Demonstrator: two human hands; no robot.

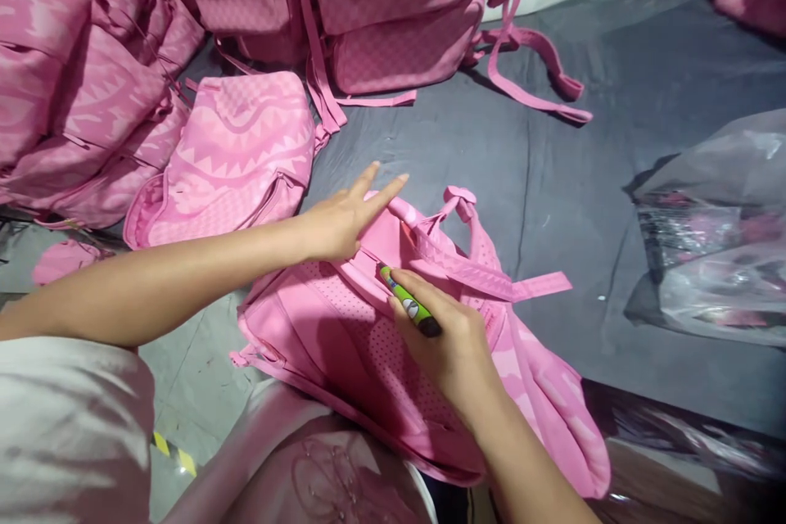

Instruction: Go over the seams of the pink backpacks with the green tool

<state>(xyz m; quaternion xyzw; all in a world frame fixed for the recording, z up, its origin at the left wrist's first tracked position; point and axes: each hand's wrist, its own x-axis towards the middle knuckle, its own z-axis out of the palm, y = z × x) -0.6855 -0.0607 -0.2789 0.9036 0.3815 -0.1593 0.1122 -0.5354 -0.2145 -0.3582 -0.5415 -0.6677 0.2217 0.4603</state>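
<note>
Lying back-panel up across the person's lap, one pink backpack (368,352) is pinned under two hands. Left hand (341,217) presses flat, fingers spread straight, near its top. Right hand (451,336) curls closed around one green marker (408,304) (label unreadable), tip touching a strap. Several more pink backpacks (233,155) are piled beyond, beside one plastic bag (712,229).

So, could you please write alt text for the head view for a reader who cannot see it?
A person's left hand presses flat on a pink backpack lying back-up on a dark sheet, while the right hand holds a green marker to its top strap. More pink backpacks are piled behind.
</note>
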